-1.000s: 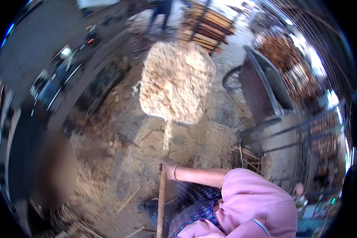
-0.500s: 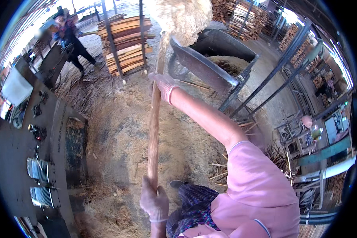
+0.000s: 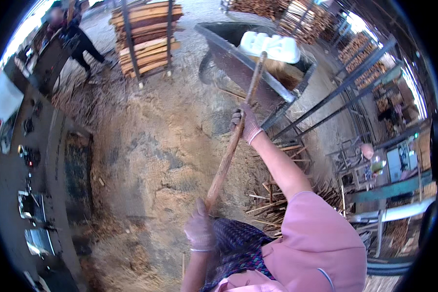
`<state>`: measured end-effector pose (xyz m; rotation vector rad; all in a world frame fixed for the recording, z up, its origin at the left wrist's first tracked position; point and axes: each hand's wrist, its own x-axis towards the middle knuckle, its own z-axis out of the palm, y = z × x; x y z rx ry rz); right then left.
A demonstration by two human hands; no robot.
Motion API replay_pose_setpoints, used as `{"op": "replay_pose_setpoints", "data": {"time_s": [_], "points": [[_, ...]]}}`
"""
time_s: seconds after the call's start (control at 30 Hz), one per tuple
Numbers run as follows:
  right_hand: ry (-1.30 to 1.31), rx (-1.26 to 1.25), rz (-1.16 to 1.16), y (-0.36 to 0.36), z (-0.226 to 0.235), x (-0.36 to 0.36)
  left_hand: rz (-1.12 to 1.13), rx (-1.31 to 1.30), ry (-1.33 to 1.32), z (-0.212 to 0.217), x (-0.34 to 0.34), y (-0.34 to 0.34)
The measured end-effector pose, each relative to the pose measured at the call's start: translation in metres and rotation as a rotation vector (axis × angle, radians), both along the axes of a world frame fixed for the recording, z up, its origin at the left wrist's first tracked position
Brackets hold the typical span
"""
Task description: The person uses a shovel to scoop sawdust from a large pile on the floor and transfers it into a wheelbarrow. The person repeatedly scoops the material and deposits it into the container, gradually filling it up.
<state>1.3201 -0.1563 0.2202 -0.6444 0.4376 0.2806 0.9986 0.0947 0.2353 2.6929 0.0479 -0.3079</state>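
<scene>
In the head view, the gloved left hand point(image 3: 200, 228) is wrapping tightly around the butt of a long brown wooden shovel handle point(image 3: 231, 141), while the gloved right hand point(image 3: 245, 124) is clasping it midway for leverage, tipping the pale shovel blade point(image 3: 270, 46) over the dark metal wheelbarrow point(image 3: 238, 58), above the sawdust-covered floor point(image 3: 165, 151).

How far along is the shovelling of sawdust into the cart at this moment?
Done: some sawdust already lies in the metal cart. In hand: the left hand and right hand grip the wooden shovel handle, with the pale blade turned over above the cart. Left: a broad layer of sawdust covers the floor in front of the person.
</scene>
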Motion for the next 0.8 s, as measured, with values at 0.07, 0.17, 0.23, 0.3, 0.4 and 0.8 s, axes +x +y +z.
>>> {"op": "replay_pose_setpoints", "data": {"time_s": [0.07,0.17,0.23,0.3,0.4,0.8], "points": [[-0.068,-0.075,0.036,0.012,-0.002,-0.006,0.038,0.001,0.031,-0.016,-0.006,0.012],[0.075,-0.558,0.017,0.035,0.005,-0.025,0.121,-0.063,0.048,-0.052,-0.018,0.022],[-0.048,-0.573,0.151,0.044,0.009,-0.048,0.210,-0.223,0.043,-0.086,-0.041,0.020],[-0.141,-0.621,0.340,0.042,0.014,-0.078,0.265,-0.376,0.045,-0.121,-0.069,0.021],[0.002,-0.542,0.503,0.040,0.027,-0.133,0.335,-0.479,0.198,-0.152,-0.139,0.029],[0.260,-0.657,1.191,0.276,-0.158,-0.405,1.231,-0.410,0.496,-0.116,-0.551,-0.089]]}}
